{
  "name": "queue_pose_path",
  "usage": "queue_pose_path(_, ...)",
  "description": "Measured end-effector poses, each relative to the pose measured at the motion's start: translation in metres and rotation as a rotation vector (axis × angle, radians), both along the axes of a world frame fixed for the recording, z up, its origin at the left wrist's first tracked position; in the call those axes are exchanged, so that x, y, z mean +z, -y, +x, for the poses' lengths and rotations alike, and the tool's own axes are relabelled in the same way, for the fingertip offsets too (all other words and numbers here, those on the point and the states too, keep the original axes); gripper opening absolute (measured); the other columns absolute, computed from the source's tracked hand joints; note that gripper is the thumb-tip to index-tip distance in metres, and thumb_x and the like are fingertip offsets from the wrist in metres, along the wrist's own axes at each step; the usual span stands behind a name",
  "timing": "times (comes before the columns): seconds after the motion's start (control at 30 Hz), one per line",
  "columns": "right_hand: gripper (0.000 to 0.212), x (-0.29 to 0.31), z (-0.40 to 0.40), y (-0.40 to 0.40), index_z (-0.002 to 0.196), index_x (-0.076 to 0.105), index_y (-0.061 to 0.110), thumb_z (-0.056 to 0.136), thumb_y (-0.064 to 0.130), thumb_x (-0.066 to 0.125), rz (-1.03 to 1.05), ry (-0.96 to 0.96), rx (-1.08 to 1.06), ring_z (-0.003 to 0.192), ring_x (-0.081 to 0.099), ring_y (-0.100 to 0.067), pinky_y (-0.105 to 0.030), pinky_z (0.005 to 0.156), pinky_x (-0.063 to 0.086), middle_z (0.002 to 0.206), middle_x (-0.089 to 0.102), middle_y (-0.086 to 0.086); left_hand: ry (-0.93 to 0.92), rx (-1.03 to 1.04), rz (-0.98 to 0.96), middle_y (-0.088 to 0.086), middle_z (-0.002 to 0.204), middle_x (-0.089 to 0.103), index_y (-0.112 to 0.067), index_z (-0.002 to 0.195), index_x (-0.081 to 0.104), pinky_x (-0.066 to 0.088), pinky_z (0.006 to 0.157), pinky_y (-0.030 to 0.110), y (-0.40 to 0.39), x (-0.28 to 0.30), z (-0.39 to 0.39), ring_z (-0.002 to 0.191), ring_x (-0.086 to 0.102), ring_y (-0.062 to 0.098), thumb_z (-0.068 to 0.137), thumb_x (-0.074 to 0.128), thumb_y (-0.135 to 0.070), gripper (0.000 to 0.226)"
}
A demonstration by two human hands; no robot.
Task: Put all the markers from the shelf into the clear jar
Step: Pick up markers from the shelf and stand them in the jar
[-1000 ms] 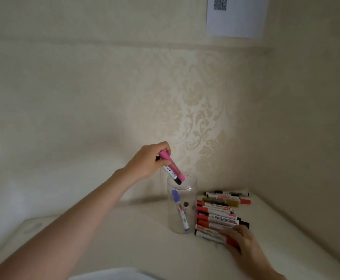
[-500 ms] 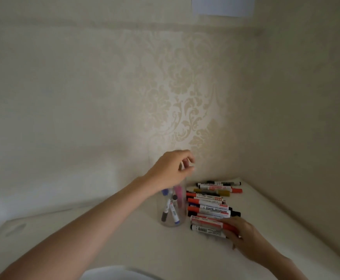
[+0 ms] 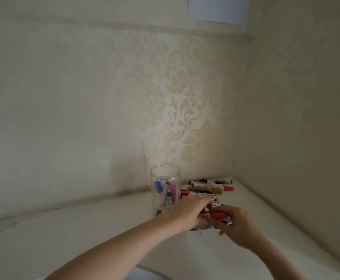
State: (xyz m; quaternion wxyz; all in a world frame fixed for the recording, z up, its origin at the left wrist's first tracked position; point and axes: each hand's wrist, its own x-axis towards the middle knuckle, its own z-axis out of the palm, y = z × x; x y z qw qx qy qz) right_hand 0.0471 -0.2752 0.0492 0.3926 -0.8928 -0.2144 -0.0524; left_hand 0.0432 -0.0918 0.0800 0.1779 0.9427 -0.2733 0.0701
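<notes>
Where round clear jar (image 3: pixel 165 190) stands, perhaps smooth markers (image 3: pixel 210 185)

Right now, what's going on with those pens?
Right hand grips a red-capped marker; left hand on the pile. Clear jar holds three. Nothing blocking it.

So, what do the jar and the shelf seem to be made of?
Jar: clear and smooth, glass or hard plastic; the markers inside show through its wall, and which of the two it is cannot be told. Shelf: pale cream with a dull, matte surface and no sharp reflections, perhaps painted or laminated board; the material under the finish does not show.
</notes>
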Motion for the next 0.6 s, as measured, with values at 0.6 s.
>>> queue_pose_path(0.6, 0.027, 0.166, 0.055, -0.092, 0.112, 0.071, 0.018, 0.094, 0.006, 0.055, -0.144, 0.742, 0.093, 0.073, 0.059, -0.016, -0.02, 0.065, 0.046, 0.088, 0.064, -0.001, 0.004, 0.483, -0.438, -0.008, 0.086, 0.074, -0.028, 0.11, 0.055, 0.05, 0.098, 0.04, -0.13, 0.083, 0.026, 0.092, 0.071, 0.018, 0.084, 0.074, -0.021, 0.032)
